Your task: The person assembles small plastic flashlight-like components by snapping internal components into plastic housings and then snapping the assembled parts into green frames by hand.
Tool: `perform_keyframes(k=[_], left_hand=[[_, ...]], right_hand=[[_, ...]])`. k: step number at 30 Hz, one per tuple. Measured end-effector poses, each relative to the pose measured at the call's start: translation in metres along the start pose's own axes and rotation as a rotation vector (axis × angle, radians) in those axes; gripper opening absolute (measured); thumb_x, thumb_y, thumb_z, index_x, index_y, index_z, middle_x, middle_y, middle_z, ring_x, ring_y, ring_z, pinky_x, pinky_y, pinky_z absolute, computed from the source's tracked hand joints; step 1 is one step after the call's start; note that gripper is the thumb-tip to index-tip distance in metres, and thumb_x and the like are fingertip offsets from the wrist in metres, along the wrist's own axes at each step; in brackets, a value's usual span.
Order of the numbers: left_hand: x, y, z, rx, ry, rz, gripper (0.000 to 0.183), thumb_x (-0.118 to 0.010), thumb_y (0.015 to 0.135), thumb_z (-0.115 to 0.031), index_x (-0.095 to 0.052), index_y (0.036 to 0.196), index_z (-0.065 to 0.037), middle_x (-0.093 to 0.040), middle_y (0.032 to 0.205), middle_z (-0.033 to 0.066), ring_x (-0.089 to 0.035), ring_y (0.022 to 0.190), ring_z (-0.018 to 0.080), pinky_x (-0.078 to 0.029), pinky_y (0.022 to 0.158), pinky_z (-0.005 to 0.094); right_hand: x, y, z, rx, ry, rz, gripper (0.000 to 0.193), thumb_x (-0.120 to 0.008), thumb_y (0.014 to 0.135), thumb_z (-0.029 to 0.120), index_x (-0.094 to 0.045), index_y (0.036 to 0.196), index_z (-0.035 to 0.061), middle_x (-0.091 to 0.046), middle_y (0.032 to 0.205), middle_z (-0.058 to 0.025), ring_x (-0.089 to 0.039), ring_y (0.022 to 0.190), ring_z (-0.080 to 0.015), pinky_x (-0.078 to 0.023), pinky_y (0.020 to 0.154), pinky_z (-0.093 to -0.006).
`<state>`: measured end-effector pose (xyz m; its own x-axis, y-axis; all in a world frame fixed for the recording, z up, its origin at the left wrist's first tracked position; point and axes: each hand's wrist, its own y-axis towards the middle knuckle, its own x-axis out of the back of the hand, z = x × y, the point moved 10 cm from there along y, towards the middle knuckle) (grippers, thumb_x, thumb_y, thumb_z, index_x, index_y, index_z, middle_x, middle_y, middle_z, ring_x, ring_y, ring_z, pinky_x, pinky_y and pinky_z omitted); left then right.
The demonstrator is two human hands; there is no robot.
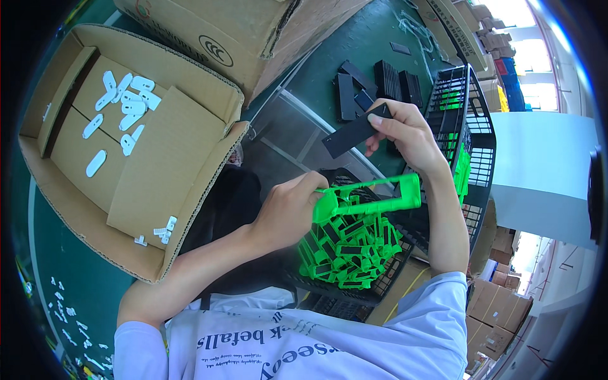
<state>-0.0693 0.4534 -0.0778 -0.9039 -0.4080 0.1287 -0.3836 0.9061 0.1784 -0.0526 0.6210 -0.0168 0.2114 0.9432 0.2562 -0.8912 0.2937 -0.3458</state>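
Observation:
My left hand (288,209) is closed around one end of a bright green plastic frame (327,206), a long open rectangle that points to the right. Higher and further right, my right hand (405,130) pinches a flat black rectangular plate (350,135) between thumb and fingers. The plate is tilted and held apart from the frame. Under the frame, a heap of green frames with dark inserts (351,250) fills a black plastic crate (391,278). Beyond my right hand, loose black plates (345,97) and upright rows of them (387,81) are on the dark green table (316,79).
An open cardboard box (142,196) at the left holds small white oval parts (131,104). A larger carton (215,38) stands behind it. At the right, a black slatted crate (484,142) contains green pieces. White scraps (63,310) are scattered at lower left.

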Motion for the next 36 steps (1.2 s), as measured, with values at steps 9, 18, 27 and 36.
perform_keyframes(k=[9,18,27,36], left_hand=[[0.008,-0.007,0.066,0.564,-0.572,-0.269,0.005,-0.061,0.096,-0.006,-0.059,0.097,-0.002,-0.064,0.088,0.0062,-0.062,0.081,0.0121,-0.054,0.066,0.0306],[-0.014,-0.009,0.065,0.711,-0.662,0.013,0.017,-0.062,0.098,-0.018,-0.058,0.104,-0.002,-0.064,0.083,0.008,-0.062,0.067,0.0126,-0.052,0.057,0.0275],[-0.005,-0.003,0.061,0.557,-0.883,-0.12,0.015,-0.058,0.101,-0.02,-0.053,0.1,-0.006,-0.065,0.09,0.0081,-0.061,0.073,0.0121,-0.05,0.063,0.0258],[-0.005,-0.004,0.07,0.576,-0.855,-0.132,0.013,-0.06,0.1,-0.018,-0.052,0.096,-0.007,-0.065,0.09,0.0078,-0.063,0.078,0.0132,-0.051,0.064,0.0259]], right_hand=[[0.007,-0.004,0.022,0.181,-0.188,-0.058,0.025,-0.062,0.096,0.007,-0.064,0.118,-0.0046,-0.068,0.083,-0.0057,-0.065,0.077,-0.0113,-0.054,0.072,-0.0249],[0.007,-0.007,0.011,0.093,-0.136,-0.234,0.021,-0.073,0.085,0.001,-0.059,0.1,-0.0027,-0.068,0.076,-0.0026,-0.061,0.063,-0.0045,-0.049,0.059,-0.0191],[-0.007,-0.013,0.01,0.081,-0.283,-0.336,0.022,-0.074,0.084,0.003,-0.059,0.098,-0.0041,-0.066,0.068,-0.0026,-0.059,0.057,-0.0033,-0.046,0.053,-0.0196],[-0.022,-0.017,0.021,0.197,-0.489,-0.347,0.021,-0.074,0.083,0.003,-0.06,0.096,-0.0046,-0.067,0.069,-0.0073,-0.059,0.055,-0.0054,-0.045,0.052,-0.0226]])
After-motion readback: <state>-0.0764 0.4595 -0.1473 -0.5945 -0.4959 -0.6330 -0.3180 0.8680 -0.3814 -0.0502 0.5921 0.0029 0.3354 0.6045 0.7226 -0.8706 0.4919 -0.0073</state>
